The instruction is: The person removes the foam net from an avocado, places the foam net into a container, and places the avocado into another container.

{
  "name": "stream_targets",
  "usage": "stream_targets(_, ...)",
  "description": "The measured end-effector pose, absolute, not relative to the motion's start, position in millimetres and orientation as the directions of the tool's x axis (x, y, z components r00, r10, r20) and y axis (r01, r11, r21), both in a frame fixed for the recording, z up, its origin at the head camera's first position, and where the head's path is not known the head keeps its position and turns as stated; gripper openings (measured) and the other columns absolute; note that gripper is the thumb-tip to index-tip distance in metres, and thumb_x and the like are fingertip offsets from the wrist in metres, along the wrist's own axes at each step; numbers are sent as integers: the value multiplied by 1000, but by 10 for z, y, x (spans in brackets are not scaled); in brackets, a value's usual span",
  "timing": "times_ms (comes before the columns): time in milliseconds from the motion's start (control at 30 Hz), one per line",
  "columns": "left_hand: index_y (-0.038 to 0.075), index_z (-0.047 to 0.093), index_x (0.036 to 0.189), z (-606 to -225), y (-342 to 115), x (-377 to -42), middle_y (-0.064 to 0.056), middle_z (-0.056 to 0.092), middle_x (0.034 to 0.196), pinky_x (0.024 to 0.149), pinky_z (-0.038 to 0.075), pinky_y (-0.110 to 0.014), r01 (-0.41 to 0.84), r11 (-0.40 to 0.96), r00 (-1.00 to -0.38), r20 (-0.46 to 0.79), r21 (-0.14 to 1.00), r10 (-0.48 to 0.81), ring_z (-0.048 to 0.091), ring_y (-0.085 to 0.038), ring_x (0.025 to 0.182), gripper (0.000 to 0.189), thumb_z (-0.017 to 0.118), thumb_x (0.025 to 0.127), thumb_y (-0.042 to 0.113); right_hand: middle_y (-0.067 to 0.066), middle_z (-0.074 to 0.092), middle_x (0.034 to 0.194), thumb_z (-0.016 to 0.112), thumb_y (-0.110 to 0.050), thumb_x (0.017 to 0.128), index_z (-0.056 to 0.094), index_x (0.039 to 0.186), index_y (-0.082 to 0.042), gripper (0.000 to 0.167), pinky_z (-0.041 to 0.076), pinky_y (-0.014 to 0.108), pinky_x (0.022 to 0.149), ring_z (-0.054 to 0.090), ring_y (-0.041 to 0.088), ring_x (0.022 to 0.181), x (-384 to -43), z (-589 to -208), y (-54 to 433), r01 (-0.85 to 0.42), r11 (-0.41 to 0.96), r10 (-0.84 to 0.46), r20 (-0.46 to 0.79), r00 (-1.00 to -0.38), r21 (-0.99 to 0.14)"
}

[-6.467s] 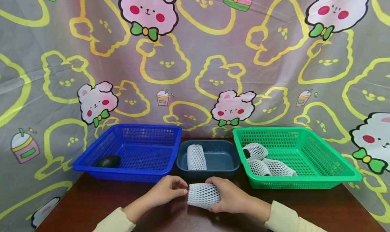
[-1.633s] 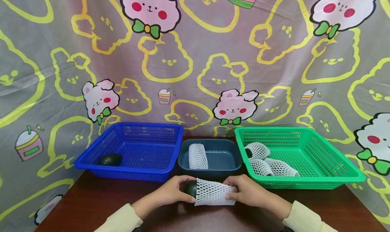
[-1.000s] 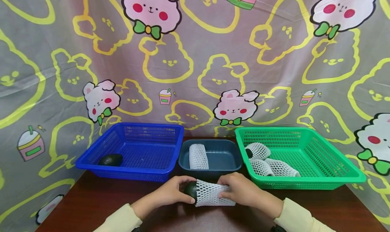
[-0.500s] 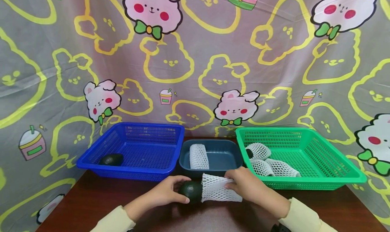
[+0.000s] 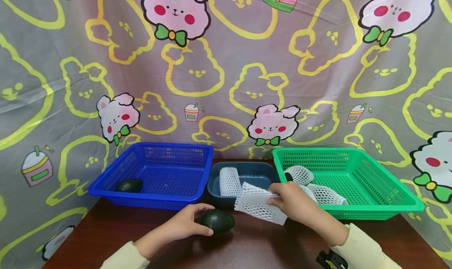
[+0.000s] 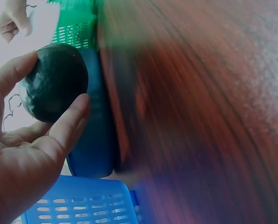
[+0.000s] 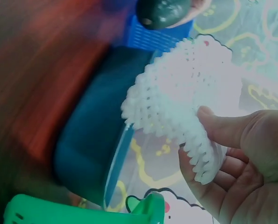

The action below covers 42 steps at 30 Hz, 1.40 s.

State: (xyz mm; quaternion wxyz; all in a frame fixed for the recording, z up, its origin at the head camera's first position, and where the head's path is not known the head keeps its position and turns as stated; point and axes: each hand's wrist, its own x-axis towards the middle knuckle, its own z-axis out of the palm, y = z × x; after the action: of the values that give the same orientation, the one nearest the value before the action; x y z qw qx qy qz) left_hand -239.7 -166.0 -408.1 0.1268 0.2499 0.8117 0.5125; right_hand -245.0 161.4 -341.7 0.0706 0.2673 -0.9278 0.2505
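My left hand [image 5: 187, 223] grips a dark green avocado [image 5: 217, 221] by one end, fingers on one side and thumb on the other; the left wrist view shows the avocado [image 6: 54, 83] bare. To its right, my right hand [image 5: 291, 200] pinches a white foam net sleeve [image 5: 259, 204] near one end. The sleeve hangs flattened, its free end overlapping the front of the dark blue tub [image 5: 259, 181] in the head view. In the right wrist view the thumb presses the foam net [image 7: 176, 88] against the fingers.
A blue basket [image 5: 176, 201] at left holds another avocado [image 5: 129, 185]. Inside the middle tub lies a second white foam net [image 5: 230, 181]. The green basket [image 5: 356, 212] at right holds several net-wrapped fruits [image 5: 326, 194]. A patterned cloth [image 5: 226, 64] hangs behind the brown table [image 5: 247, 253].
The foam net has come off the avocado. My right hand has carried it right and up toward the tub, while my left hand has drawn the avocado slightly left.
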Motion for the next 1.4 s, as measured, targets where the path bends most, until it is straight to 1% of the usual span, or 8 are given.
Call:
stream_targets(133, -6, 54, 128, -4077, -1683, -2395, -11, 64, 113, 81, 50, -26, 260, 341, -842, 38, 903, 538, 62, -21, 100, 61, 81, 75, 10, -8, 51, 63, 76, -12, 84, 66, 84, -10, 10, 39, 26, 50, 44, 9, 56, -2480, -3381, 1580, -497, 731, -395, 304, -867, -468)
stream_targets(267, -6, 54, 128, -4081, -1684, -2398, -11, 64, 113, 80, 50, -26, 250, 336, -841, 31, 908, 541, 62, -21, 100, 61, 80, 75, 9, -5, 50, 62, 76, -14, 84, 65, 85, -8, 13, 40, 28, 51, 46, 12, 57, -2548, -3397, 1484, -436, 739, -287, 344, -894, -514)
stream_targets(467, -6, 54, 128, -4095, -1679, -2395, -11, 64, 114, 81, 50, -27, 253, 335, -838, 32, 908, 545, 62, -20, 100, 61, 80, 76, 9, 1, 57, 70, 73, -14, 87, 64, 95, -2, 17, 42, 31, 58, 51, 15, 62, -2699, -3475, 1332, -379, 697, -139, 404, -904, -608)
stream_targets(600, -6, 54, 128, -4104, -1682, -2398, -11, 64, 114, 82, 50, -27, 256, 343, -837, 30, 904, 546, 62, -19, 100, 61, 81, 76, 13, 5, 61, 77, 71, -13, 89, 63, 99, 0, 19, 44, 32, 59, 53, 16, 66, -2828, -3544, 1245, -337, 670, -71, 395, -916, -661)
stream_targets(867, -6, 54, 128, -4123, -1695, -2412, -11, 64, 113, 81, 50, -26, 262, 346, -835, 32, 901, 549, 63, -19, 99, 62, 81, 76, 14, 7, 59, 74, 69, -16, 91, 62, 96, 1, 19, 42, 34, 54, 51, 19, 60, -3083, -3673, 1127, -224, 669, 15, 315, -949, -708)
stream_targets(1100, -6, 53, 128, -4132, -1695, -2406, -12, 64, 114, 80, 50, -26, 254, 332, -837, 34, 908, 546, 63, -20, 99, 62, 81, 75, 8, 12, 62, 81, 67, -17, 92, 63, 101, 6, 24, 46, 37, 60, 56, 23, 68, -3264, -3787, 1084, -103, 661, 64, 193, -979, -743)
stream_targets(1267, -6, 53, 129, -4124, -1686, -2404, -12, 63, 115, 80, 50, -26, 252, 334, -838, 32, 908, 544, 62, -20, 99, 62, 81, 75, 8, 11, 60, 75, 66, -17, 92, 64, 95, 6, 23, 46, 35, 58, 57, 22, 66, -3324, -3841, 1038, -32, 669, 63, 100, -993, -743)
stream_targets(1400, -7, 53, 129, -4124, -1686, -2398, -12, 63, 115, 79, 51, -26, 246, 328, -838, 29, 912, 545, 62, -21, 99, 62, 80, 75, 8, 11, 56, 71, 65, -15, 92, 63, 91, 7, 22, 44, 33, 56, 54, 22, 62, -3334, -3881, 1005, -21, 677, 38, 64, -997, -735)
